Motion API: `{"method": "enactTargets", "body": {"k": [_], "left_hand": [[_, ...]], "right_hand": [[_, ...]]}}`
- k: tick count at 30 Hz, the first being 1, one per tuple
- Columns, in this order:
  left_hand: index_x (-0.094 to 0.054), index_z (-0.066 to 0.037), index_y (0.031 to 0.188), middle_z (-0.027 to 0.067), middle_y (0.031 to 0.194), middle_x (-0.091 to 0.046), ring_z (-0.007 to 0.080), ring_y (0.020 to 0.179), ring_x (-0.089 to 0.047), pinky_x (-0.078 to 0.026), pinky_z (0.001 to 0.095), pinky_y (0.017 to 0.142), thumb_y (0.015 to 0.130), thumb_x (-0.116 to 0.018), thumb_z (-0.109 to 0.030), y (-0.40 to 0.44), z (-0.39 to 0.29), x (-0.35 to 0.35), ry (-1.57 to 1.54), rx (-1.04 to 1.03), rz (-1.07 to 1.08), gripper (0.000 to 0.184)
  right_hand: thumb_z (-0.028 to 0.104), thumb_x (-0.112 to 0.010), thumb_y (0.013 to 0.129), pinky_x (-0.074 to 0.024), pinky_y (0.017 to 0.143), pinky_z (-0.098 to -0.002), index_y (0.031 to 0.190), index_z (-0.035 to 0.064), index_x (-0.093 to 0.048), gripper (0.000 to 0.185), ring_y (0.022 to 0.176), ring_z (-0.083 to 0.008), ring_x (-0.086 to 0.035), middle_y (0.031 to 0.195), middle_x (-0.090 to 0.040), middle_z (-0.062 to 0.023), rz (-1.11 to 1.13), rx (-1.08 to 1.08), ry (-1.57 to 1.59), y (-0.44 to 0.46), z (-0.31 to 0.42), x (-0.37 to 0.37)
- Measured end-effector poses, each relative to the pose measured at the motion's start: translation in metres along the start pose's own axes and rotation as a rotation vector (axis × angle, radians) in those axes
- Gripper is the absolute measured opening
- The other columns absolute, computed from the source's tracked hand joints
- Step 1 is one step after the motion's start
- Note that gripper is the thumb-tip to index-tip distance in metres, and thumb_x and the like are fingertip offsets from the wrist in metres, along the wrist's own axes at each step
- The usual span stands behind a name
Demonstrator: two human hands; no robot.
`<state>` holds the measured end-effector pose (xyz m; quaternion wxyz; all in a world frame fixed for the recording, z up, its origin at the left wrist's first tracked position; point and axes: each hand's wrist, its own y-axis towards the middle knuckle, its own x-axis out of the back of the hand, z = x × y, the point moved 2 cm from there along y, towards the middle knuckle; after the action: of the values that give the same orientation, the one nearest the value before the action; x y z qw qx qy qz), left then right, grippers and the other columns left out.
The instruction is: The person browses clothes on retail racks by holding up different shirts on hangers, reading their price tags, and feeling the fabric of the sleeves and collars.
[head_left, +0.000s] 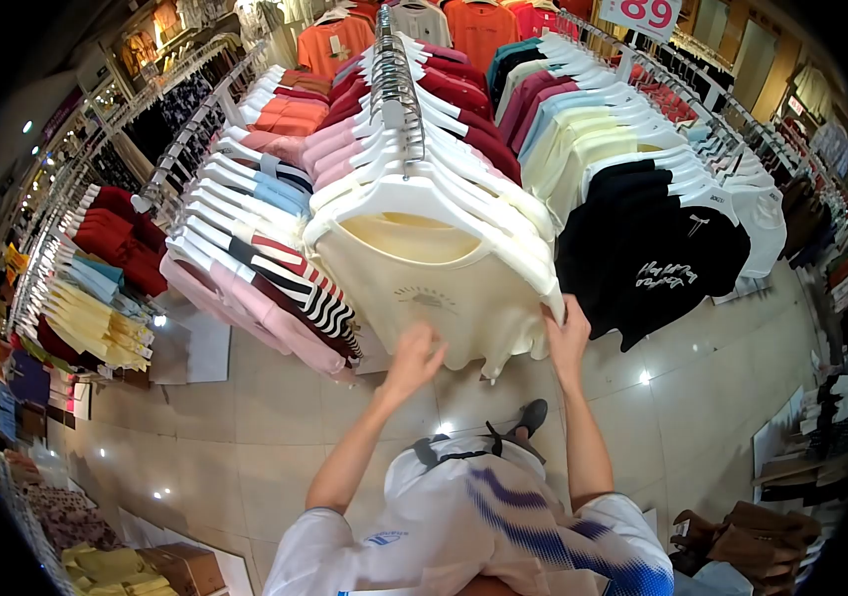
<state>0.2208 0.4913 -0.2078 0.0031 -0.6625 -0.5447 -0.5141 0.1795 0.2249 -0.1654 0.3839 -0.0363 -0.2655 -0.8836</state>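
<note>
The right hand (568, 339) has its fingers closed on the side of the cream shirt (424, 288), near the sleeve. The left hand (418, 360), blurred, is at the shirt's lower front with its fingers partly curled; whether it grips any cloth, I cannot tell. Beneath everything spreads a shiny tiled floor (285, 422). The cream shirt hangs facing the person, at the near end of the middle rail, with a small print on its chest. To its right, black shirts (677, 253) with white lettering hang beside it; to its left are pink shirts (245, 303) and a striped shirt (314, 298). A white hanger (414, 194) spreads the cream shirt's shoulders. Below the shirt, a dark shoe (533, 417) stands on the tiles.
</note>
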Motion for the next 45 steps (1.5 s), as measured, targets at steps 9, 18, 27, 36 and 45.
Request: {"method": "enactTargets", "body": {"k": [9,18,27,36,45], "left_hand": [[-0.049,0.002,0.109,0.0180,0.096,-0.058,0.0322,0.089,-0.061,-0.049,0.0381,0.075,0.083,-0.068,-0.025,0.015,-0.083,-0.021,-0.584,0.166,0.433,0.042],[-0.054,0.001,0.096,0.0174,0.085,-0.055,0.0385,0.080,-0.056,-0.046,0.0392,0.069,0.076,-0.058,-0.005,0.017,-0.085,-0.020,-0.495,-0.010,0.203,0.021],[-0.054,0.002,0.090,0.0198,0.076,-0.055,0.0386,0.072,-0.056,-0.044,0.0394,0.062,0.079,-0.054,-0.003,0.028,-0.080,-0.008,-0.617,0.025,0.211,0.012],[-0.054,0.002,0.093,0.0194,0.090,-0.055,0.0387,0.083,-0.056,-0.045,0.0409,0.070,0.081,-0.054,-0.002,0.026,-0.075,-0.010,-0.578,-0.154,0.383,0.012],[-0.060,0.001,0.105,0.0132,0.095,-0.064,0.0284,0.085,-0.062,-0.048,0.0339,0.074,0.086,-0.059,-0.006,0.029,-0.062,-0.007,-0.795,0.038,0.382,0.020]], "right_hand": [[0.019,-0.064,0.086,-0.0409,0.053,-0.0343,0.081,-0.0034,-0.063,0.023,0.053,-0.0151,-0.051,0.063,-0.057,-0.0177,0.309,-0.024,-0.155,-0.027,0.055,0.013],[0.014,-0.056,0.094,-0.0476,0.071,-0.0225,0.110,-0.0017,-0.056,0.022,0.080,-0.0080,-0.061,0.094,-0.066,-0.0052,0.494,-0.485,0.684,-0.020,0.039,0.015],[-0.002,-0.068,0.079,-0.0453,0.087,-0.0271,0.123,-0.0005,-0.038,0.053,0.100,-0.0157,-0.056,0.106,-0.057,-0.0089,0.468,-0.325,0.698,-0.070,0.047,-0.002],[0.002,-0.061,0.088,-0.0494,0.073,-0.0239,0.103,-0.0019,-0.054,0.018,0.079,-0.0102,-0.061,0.090,-0.065,-0.0077,0.419,-0.606,0.884,-0.057,0.033,-0.006],[0.004,-0.067,0.083,-0.0477,0.082,-0.0287,0.102,0.0024,-0.052,0.024,0.092,-0.0176,-0.059,0.103,-0.059,-0.0096,0.473,-0.319,0.761,-0.061,0.066,-0.008]]}}
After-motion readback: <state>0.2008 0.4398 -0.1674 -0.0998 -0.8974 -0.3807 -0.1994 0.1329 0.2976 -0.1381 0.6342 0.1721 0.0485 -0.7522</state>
